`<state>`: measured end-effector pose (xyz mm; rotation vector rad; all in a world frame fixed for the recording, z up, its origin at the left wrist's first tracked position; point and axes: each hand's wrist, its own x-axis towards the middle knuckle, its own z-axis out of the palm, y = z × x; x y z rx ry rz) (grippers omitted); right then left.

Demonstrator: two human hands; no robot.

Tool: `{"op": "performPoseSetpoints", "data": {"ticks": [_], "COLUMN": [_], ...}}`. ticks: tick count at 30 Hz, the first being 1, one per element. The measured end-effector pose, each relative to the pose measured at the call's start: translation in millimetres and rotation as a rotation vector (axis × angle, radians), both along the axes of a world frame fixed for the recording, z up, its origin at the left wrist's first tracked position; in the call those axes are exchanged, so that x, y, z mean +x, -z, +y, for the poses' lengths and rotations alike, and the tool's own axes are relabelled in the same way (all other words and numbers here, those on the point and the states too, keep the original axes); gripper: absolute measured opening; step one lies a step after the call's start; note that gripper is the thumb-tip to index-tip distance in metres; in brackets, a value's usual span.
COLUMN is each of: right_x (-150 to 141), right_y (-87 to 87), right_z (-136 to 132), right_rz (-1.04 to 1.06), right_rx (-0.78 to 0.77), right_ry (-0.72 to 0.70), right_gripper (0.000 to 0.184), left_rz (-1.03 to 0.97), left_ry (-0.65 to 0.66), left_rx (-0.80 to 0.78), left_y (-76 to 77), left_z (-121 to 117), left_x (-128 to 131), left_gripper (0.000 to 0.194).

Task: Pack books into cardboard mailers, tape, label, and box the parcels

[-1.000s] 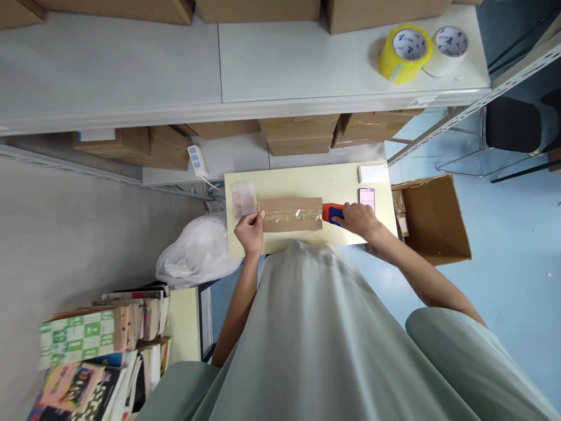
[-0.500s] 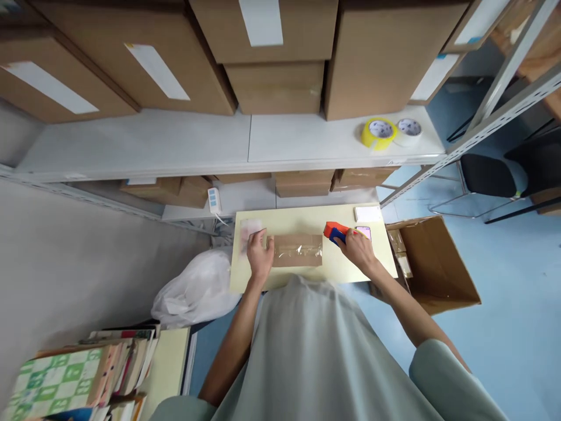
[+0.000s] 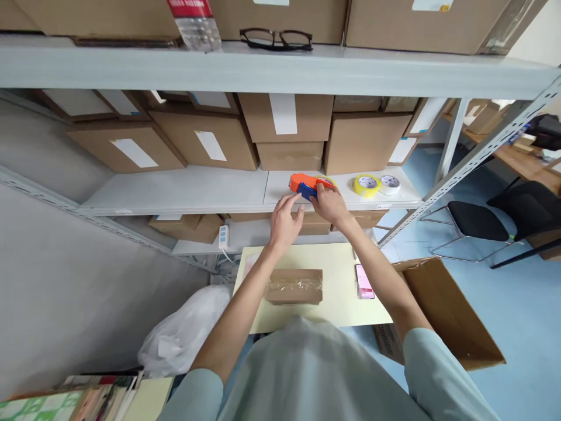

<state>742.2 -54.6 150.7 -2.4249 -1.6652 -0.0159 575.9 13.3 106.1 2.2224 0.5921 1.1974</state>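
Head view: the orange-and-blue tape dispenser (image 3: 302, 181) is held up, overlapping the shelf edge (image 3: 219, 206) at twelve o'clock of the taped cardboard piece (image 3: 294, 286). The right hand (image 3: 332, 206), at its four o'clock, grips it. The left hand (image 3: 284, 227), at seven, has partly bent fingers; whether they pinch tape or touch the dispenser cannot be told.

Good handling would mean a firm right grip, a steady head, and left fingertips kept off any cutting edge, taking only the tape's free end.

The cardboard lies flat on the tabletop (image 3: 342, 301), the phone (image 3: 364, 282) at its three o'clock. The dispenser's far side, tape end and blade are hidden or too small; the left forearm covers some tabletop, and glare blurs the cardboard's tape.
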Motion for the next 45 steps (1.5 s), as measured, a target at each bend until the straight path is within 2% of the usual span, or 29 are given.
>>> {"op": "performPoseSetpoints", "data": {"ticks": [3, 6, 9, 12, 14, 17, 20, 23, 25, 28, 31, 34, 36, 39, 42, 45], "right_x": [7, 13, 18, 19, 16, -1, -34, -74, -100, -130, -142, -142, -138, -134, -133, -135], "right_y": [14.3, 34.7, 51.2, 62.8, 72.9, 100.7, 143.6, 188.3, 212.3, 237.0, 251.7, 261.3, 266.0, 271.6, 276.0, 278.2], "right_z": [30, 48, 57, 50, 31, -24, -95, -152, -173, -182, -177, -170, -168, -168, -172, -178], "right_rz": [-0.023, -0.012, 0.024, 0.051, 0.061, 0.126, 0.290, 0.523, 0.667, 0.764, 0.727, 0.672, 0.671, 0.718, 0.765, 0.843], "right_rx": [-0.009, -0.036, -0.037, 0.071, 0.178, 0.234, 0.093, -0.082, -0.126, -0.087, -0.027, -0.005, 0.026, 0.088, 0.121, 0.187], "right_ry": [-0.010, 0.006, 0.019, 0.043, 0.074, 0.116, 0.145, 0.195, 0.249, 0.317, 0.387, 0.437, 0.433, 0.421, 0.427, 0.483], "right_gripper": [0.051, 0.051, 0.051, 0.053, 0.057, 0.065, 0.071, 0.077, 0.076, 0.076, 0.084, 0.086, 0.076, 0.066, 0.066, 0.065], "left_rz": [-0.001, 0.020, 0.068, 0.123, 0.163, 0.231, 0.327, 0.394, 0.428, 0.512, 0.592, 0.592, 0.554, 0.477, 0.346, 0.213], "left_ry": [0.002, -0.012, -0.038, -0.058, -0.089, -0.197, -0.325, -0.353, -0.341, -0.382, -0.449, -0.481, -0.499, -0.460, -0.384, -0.380], "left_rx": [-0.002, -0.028, -0.070, -0.121, -0.174, -0.323, -0.538, -0.681, -0.699, -0.625, -0.505, -0.451, -0.497, -0.678, -0.824, -0.869], "left_y": [-4.2, 2.7, 17.9, 44.8, 72.4, 125.2, 175.2, 204.5, 211.6, 213.2, 214.6, 219.0, 222.5, 228.0, 234.0, 237.2], "left_z": [0, -6, -12, -14, -15, -20, -31, -50, -65, -88, -106, -112, -108, -97, -91, -91], "left_x": [-7, -20, -35, -57, -79, -120, -159, -180, -180, -166, -147, -138, -139, -151, -163, -170], "left_gripper": [0.033, 0.030, 0.028, 0.028, 0.029, 0.029, 0.025, 0.031, 0.036, 0.046, 0.064, 0.078, 0.068, 0.043, 0.041, 0.037]}}
